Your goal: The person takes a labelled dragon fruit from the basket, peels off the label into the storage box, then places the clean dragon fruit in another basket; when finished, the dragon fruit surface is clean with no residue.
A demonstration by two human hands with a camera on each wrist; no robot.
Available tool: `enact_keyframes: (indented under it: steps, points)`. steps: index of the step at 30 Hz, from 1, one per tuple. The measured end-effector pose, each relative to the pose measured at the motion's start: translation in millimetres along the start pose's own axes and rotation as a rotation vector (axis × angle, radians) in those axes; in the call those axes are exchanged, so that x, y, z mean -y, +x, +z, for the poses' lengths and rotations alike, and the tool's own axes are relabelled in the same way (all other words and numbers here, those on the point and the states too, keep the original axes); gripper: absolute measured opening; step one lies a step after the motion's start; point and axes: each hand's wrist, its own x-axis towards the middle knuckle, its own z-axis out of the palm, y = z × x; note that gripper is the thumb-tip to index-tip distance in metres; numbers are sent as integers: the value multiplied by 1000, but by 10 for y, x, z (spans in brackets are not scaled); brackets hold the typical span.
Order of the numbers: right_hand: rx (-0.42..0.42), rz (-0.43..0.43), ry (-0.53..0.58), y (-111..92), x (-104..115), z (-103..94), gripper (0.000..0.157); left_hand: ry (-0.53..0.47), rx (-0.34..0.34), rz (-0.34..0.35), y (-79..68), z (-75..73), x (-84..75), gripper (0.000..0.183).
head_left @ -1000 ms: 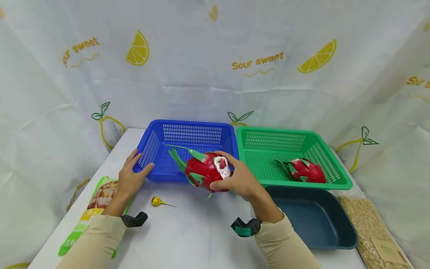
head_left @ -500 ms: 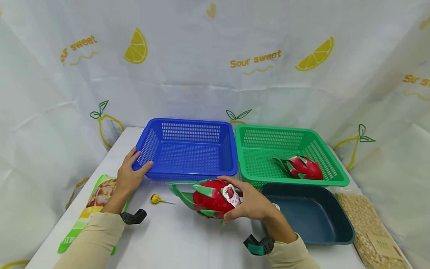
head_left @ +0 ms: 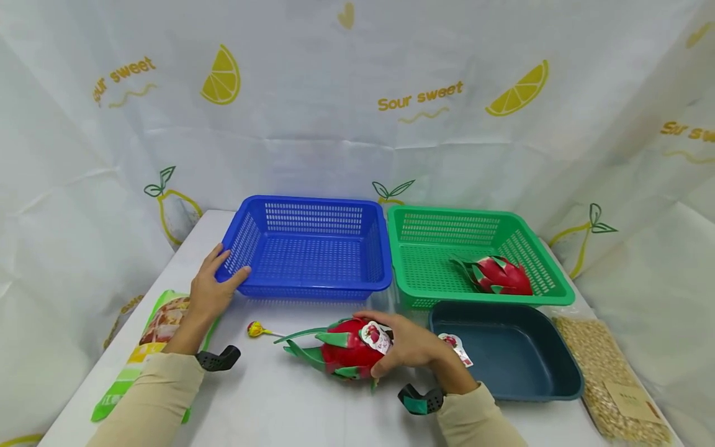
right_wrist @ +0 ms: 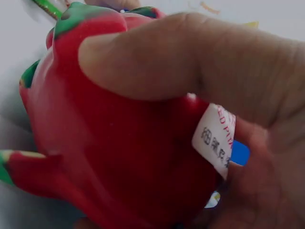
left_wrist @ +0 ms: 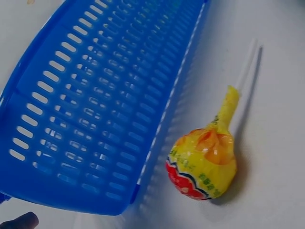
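My right hand [head_left: 416, 349] has its fingers and thumb curled round the dragon fruit [head_left: 346, 354], which now sits low over the white counter [head_left: 313, 403], just in front of the blue basket [head_left: 307, 248] and left of the dark blue tray [head_left: 508, 354]. 1 second ago I had this fruit up at the blue basket's front rim; half a second ago it was already clear of it — so I have drawn it back toward me and down. I cannot tell whether it touches the counter yet. In the right wrist view my thumb [right_wrist: 157, 67] lies across the red skin beside a white label [right_wrist: 214, 138].

My left hand [head_left: 212, 288] has kept its place, fingers resting on the blue basket's near left corner. A yellow lollipop [left_wrist: 205, 162] lies just beside that basket's front wall. A 2nd dragon fruit [head_left: 497, 276] sits in the green basket [head_left: 475, 223] — so I judge mine is no longer bound for the blue one.
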Motion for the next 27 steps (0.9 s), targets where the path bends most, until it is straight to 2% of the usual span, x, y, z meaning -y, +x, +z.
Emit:
enact_keyframes:
  steps: [5,8,12,17,19,22,24,27]
  points:
    - [12,50,-38,58,78,-1,89,30,3,7,-20,-68,-18,78]
    - [24,71,-60,75,111,-11,89,27,-45,64,-65,-85,-65,76]
    - [30,68,-65,87,108,-43,89,-19,-131,228,-165,-86,-196,72]
    - [32,23,-138,90,80,-81,91,-86,-188,539,-349,-7,-416,76]
    - [30,21,-168,84,80,-92,90,-108,-172,658,-429,55,-501,80]
    - [34,32,-170,81,87,-108,87,-148,-72,745,-550,162,-609,83]
    - [36,39,-178,83,92,-119,86,-170,17,733,-623,230,-661,86]
    - [41,41,-204,87,94,-137,84,-195,151,666,-715,338,-720,89]
